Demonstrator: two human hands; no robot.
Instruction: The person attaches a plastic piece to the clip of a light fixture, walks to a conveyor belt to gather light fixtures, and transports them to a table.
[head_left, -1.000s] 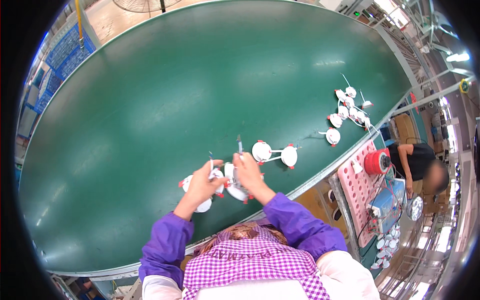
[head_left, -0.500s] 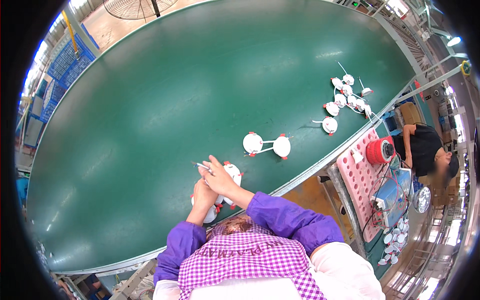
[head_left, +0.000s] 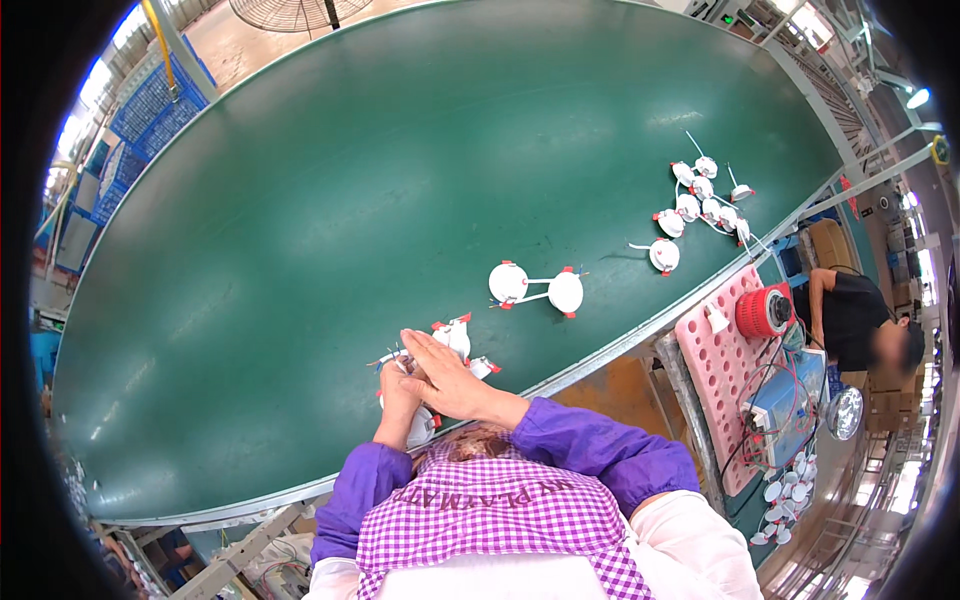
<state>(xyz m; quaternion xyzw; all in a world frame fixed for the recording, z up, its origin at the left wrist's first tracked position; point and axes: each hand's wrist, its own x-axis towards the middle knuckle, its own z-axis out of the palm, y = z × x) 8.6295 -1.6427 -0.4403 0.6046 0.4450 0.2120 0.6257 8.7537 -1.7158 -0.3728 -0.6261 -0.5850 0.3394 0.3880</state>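
At the near edge of the green table, my left hand (head_left: 399, 400) is closed around a white cable (head_left: 390, 359) whose thin coloured wire ends stick out past the fingers. My right hand (head_left: 450, 383) lies across it with the fingers stretched out flat, covering part of the grip. White round downlights with red clips sit around both hands: one (head_left: 453, 338) just beyond the right fingers, another (head_left: 421, 428) below my left hand, and a partly covered one (head_left: 482, 367) beside the right hand. What lies under the palms is hidden.
Two downlights (head_left: 508, 282) joined by white cables lie right of my hands. Several more (head_left: 688, 207) are heaped at the far right. Beyond the table's right edge stand a pink perforated board (head_left: 712, 372), a red round device (head_left: 762, 312), a blue box (head_left: 783, 395) and a person (head_left: 850, 318).
My right hand has flattened and slid over my left, its fingers now straighter. The downlight beside it has shifted, and another shows by the right wrist. The whole view has moved slightly.
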